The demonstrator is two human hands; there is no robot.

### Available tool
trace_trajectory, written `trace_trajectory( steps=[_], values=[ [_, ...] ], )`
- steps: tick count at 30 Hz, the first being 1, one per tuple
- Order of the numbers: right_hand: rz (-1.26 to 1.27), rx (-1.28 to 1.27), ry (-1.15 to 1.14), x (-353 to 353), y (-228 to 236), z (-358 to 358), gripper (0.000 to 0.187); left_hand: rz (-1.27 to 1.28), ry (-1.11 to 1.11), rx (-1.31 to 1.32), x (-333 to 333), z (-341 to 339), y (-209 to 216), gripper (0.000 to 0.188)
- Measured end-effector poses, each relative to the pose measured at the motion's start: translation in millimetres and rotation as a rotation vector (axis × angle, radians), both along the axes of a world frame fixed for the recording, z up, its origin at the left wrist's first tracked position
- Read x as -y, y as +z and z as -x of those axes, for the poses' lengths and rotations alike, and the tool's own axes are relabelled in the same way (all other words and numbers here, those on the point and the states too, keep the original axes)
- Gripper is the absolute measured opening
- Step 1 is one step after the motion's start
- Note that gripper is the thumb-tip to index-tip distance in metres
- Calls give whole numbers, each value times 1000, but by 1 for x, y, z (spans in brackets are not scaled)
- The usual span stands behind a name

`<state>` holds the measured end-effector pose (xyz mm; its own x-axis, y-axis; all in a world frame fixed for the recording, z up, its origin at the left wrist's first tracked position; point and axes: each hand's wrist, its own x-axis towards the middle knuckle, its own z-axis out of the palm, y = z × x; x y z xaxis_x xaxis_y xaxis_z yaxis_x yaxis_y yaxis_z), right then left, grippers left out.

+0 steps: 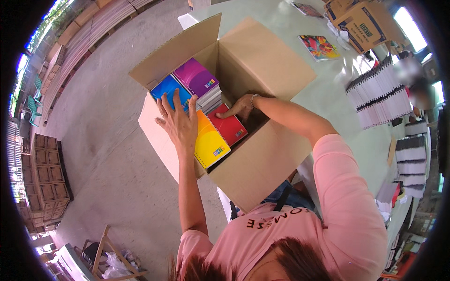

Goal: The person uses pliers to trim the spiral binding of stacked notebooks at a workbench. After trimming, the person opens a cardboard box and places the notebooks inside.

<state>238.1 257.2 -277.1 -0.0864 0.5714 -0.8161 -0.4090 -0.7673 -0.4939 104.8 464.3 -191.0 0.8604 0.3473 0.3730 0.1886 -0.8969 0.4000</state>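
An open cardboard box [262, 56] holds stacks of spiral-bound notebooks in its left half: a blue notebook [165, 88], a purple notebook [196, 77], a yellow notebook [211, 146] and a red notebook [230, 125] on top. My left hand [177, 117] lies with fingers spread over the blue notebook, its heel by the yellow one. Reaching into the box from the right, my right hand [241, 108] grips the red notebook's far edge. The thumb rests on its cover, while the other fingers go down beside the stack, partly hidden.
The box's flaps stand folded outward. On the pale table [300, 75] lies a colourful booklet [319, 48]. Wire-bound stacks [378, 93] stand at the right, another carton [361, 28] at the far right. Piled brown boxes [49, 173] stand on the floor at left.
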Motion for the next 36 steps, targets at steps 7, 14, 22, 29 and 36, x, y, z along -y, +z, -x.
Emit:
trace_trajectory(
  steps=[7,14,22,29,36],
  values=[
    [-114,23,-25,-10,29,13,100,-57,34,-41,-2,1,3,70],
    [-160,-55,17,-9,27,6,97,-59,9,-48,0,-2,5,69],
    [-175,-58,121,-17,35,8,106,-63,29,-68,-1,0,7,65],
    [-110,100,157,-24,26,6,130,-67,11,-61,-1,2,8,62],
    [-164,59,201,-23,31,6,131,-67,39,-77,1,0,9,61]
  ],
)
